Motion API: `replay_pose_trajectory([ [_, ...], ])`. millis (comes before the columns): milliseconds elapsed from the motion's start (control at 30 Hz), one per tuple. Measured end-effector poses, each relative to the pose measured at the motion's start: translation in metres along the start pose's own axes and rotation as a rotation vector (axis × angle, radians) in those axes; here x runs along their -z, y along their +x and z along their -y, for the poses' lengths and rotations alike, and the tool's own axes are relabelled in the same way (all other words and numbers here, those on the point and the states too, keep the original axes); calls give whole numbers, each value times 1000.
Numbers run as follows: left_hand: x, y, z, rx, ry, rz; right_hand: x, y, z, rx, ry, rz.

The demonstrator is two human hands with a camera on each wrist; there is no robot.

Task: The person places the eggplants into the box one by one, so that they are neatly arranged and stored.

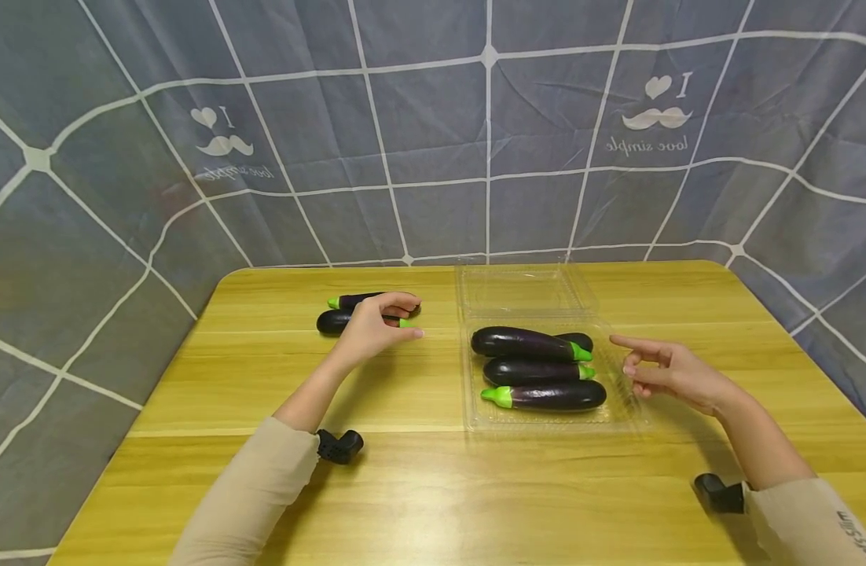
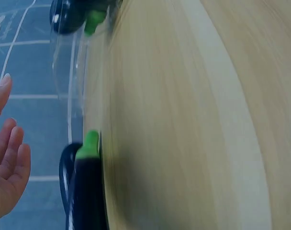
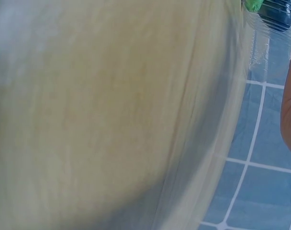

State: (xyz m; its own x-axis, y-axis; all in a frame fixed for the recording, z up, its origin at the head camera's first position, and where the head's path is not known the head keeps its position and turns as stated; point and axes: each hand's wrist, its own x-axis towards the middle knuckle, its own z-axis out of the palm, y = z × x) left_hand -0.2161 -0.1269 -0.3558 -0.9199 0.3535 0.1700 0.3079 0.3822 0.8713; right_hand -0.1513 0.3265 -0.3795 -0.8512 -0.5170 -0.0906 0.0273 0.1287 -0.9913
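Observation:
My left hand (image 1: 372, 330) hovers over two dark purple eggplants on the left of the table, thumb and fingers apart with nothing between them. The front eggplant (image 1: 334, 321) has its green cap to the right, partly behind the hand; the rear eggplant (image 1: 355, 300) has its cap to the left. In the left wrist view, a gap shows between the hand (image 2: 9, 172) and the eggplant (image 2: 88, 191). My right hand (image 1: 677, 373) is at the right side of a clear plastic box (image 1: 473, 413), fingers loosely bent and holding nothing. Several eggplants (image 1: 539, 371) lie inside the box.
The box's clear lid (image 1: 521, 289) lies folded back behind it. Everything stands on a wooden table (image 1: 419, 495). A grey curtain (image 1: 440, 141) with white lines hangs along the table's far edge and sides.

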Motion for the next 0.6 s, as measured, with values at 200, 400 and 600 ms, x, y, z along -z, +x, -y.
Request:
replay_pose_trajectory([
  [200, 21, -10, 9, 22, 17, -29, 0, 1, 0, 6, -2, 7],
  [400, 42, -16, 24, 75, 16, -87, 1, 1, -1, 21, 11, 24],
  [600, 62, -20, 41, 115, 14, -190, 2, 1, 0, 19, 17, 24],
])
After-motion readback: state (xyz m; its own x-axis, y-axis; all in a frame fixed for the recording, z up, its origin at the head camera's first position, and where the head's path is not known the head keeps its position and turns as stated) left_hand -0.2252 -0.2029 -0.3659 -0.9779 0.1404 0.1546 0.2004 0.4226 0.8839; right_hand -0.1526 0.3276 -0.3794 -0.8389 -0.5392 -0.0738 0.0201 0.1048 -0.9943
